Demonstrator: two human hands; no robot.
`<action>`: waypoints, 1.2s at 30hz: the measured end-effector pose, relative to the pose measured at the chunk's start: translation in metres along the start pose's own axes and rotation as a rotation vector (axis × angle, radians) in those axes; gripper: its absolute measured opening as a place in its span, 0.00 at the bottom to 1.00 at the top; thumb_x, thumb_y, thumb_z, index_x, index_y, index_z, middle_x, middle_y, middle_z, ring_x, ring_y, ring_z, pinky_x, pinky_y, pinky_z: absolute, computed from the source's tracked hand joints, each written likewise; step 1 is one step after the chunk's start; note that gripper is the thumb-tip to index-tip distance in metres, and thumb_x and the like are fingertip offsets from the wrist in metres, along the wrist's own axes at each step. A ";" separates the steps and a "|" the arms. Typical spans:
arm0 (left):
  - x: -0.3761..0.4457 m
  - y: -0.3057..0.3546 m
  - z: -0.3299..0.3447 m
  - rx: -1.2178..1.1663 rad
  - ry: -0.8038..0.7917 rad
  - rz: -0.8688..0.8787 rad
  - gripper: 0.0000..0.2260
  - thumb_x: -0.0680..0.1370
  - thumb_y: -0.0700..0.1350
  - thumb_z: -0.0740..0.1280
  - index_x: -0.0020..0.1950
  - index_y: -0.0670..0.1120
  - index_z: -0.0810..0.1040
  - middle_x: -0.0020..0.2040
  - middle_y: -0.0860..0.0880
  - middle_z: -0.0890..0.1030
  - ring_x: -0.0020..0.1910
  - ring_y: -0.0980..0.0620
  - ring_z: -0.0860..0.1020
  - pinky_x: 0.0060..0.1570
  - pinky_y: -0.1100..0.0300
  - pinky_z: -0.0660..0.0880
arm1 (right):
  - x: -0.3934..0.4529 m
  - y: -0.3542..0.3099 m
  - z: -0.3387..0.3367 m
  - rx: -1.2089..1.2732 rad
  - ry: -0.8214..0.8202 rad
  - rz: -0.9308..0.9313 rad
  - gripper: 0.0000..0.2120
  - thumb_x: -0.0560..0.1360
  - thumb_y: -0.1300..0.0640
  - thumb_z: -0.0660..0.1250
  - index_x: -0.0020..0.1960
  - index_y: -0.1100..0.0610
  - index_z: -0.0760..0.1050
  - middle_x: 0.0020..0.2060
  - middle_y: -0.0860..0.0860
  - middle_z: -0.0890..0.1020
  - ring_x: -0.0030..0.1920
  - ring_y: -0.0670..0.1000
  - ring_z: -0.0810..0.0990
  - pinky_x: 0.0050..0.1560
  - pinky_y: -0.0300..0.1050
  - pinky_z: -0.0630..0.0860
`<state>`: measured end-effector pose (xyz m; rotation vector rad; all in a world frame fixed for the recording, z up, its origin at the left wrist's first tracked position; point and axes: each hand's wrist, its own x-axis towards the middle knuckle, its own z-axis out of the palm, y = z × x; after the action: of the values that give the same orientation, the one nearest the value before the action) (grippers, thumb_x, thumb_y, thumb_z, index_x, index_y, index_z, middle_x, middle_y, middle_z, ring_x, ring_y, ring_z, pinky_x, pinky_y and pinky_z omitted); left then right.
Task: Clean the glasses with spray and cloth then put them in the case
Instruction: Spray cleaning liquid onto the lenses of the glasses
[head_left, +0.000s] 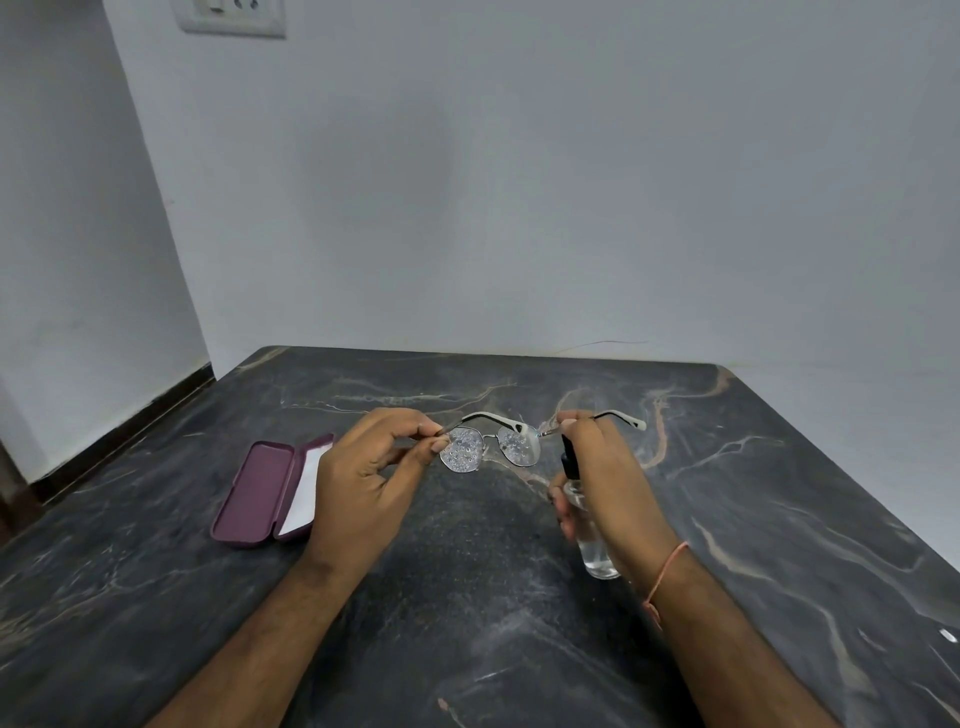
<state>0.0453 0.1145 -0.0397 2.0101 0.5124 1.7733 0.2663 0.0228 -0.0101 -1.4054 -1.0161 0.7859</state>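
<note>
The thin metal-framed glasses (491, 446) hang above the dark table, temples open and pointing away, both lenses covered in droplets. My left hand (371, 475) pinches the frame's left corner between thumb and fingers. My right hand (605, 483) is wrapped around a clear spray bottle (589, 530) with a black nozzle, while its fingertips also touch the frame's right hinge. The maroon glasses case (257, 491) lies open on the table to the left of my left hand, with a white cloth (306, 493) lying in its right half.
The dark marble table (467, 623) reaches to a pale wall at the back. Its left edge drops to the floor by a dark skirting. A small white speck (948, 635) lies at the table's right edge.
</note>
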 end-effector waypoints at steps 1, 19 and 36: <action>0.000 -0.001 0.000 0.008 0.001 -0.001 0.06 0.83 0.53 0.74 0.57 0.53 0.86 0.53 0.61 0.85 0.53 0.52 0.87 0.53 0.61 0.85 | 0.001 0.000 0.000 -0.008 0.023 -0.016 0.13 0.70 0.33 0.59 0.49 0.35 0.77 0.26 0.52 0.79 0.24 0.50 0.75 0.23 0.39 0.70; -0.001 -0.010 -0.003 0.094 0.003 -0.041 0.05 0.82 0.47 0.75 0.57 0.51 0.86 0.54 0.62 0.85 0.53 0.55 0.86 0.50 0.63 0.84 | 0.037 0.037 -0.047 -0.082 0.432 -0.307 0.23 0.68 0.52 0.74 0.60 0.38 0.74 0.43 0.46 0.80 0.42 0.47 0.79 0.52 0.53 0.80; 0.001 -0.015 -0.004 0.148 -0.007 -0.013 0.04 0.82 0.45 0.76 0.56 0.51 0.87 0.53 0.62 0.85 0.53 0.58 0.85 0.53 0.71 0.78 | -0.016 0.016 -0.055 -0.117 0.711 -0.649 0.22 0.86 0.46 0.63 0.36 0.54 0.73 0.30 0.46 0.76 0.30 0.46 0.72 0.32 0.47 0.70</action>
<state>0.0414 0.1284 -0.0466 2.1047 0.6707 1.7664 0.3123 -0.0136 -0.0221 -1.1962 -0.8642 -0.2493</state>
